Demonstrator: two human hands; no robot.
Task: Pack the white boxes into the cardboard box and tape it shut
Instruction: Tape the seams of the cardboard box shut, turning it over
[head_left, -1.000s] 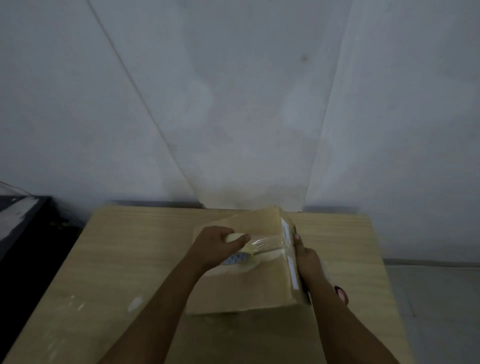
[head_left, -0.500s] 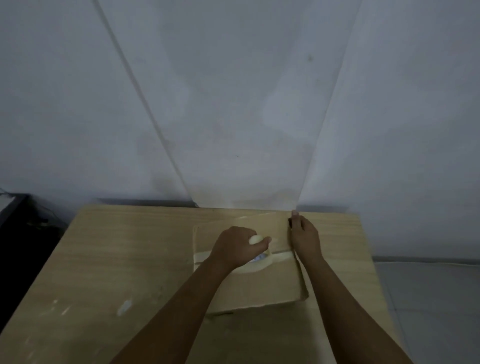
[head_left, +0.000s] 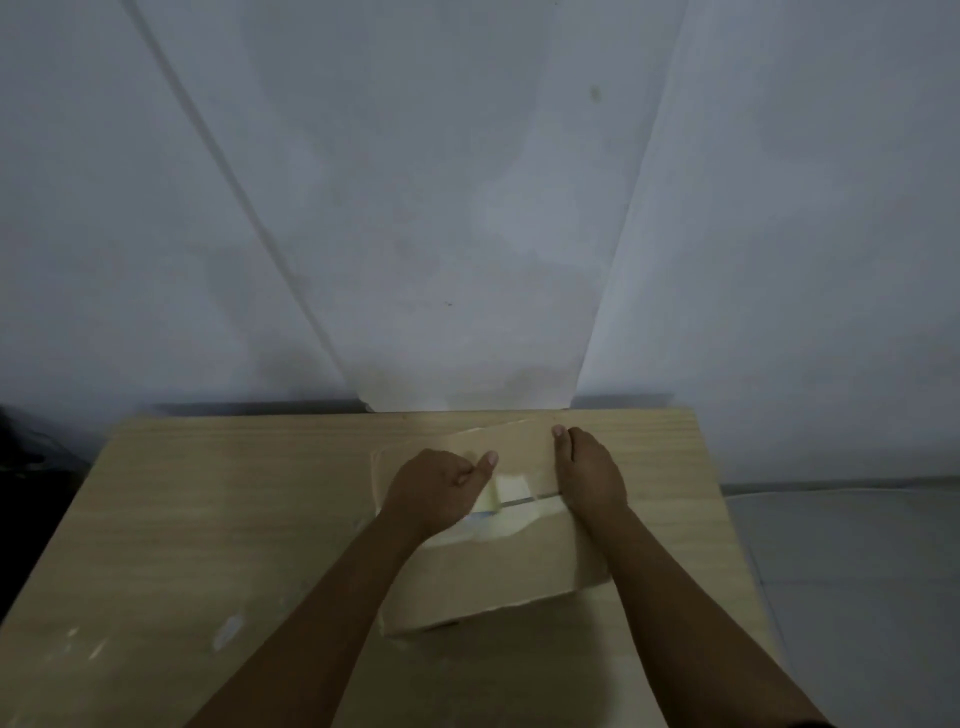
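A closed cardboard box (head_left: 498, 571) lies on the wooden table (head_left: 218, 519), turned slightly. My left hand (head_left: 436, 488) rests on its top, closed around a roll of pale tape (head_left: 491, 506) that is mostly hidden under my fingers. A strip of tape (head_left: 511, 488) runs from the roll across the seam toward the right. My right hand (head_left: 589, 475) lies against the box's right top edge, fingers together, pressing on the box. No white boxes show.
A pale wall rises just behind the table's far edge. A grey floor (head_left: 841, 571) lies to the right of the table. Something dark (head_left: 21, 457) stands at the far left. White smears (head_left: 228, 629) mark the tabletop near the front left.
The box has settled flat on the table. My right hand slid from the box's near right side to its far right edge. My left hand with the tape roll stayed on top.
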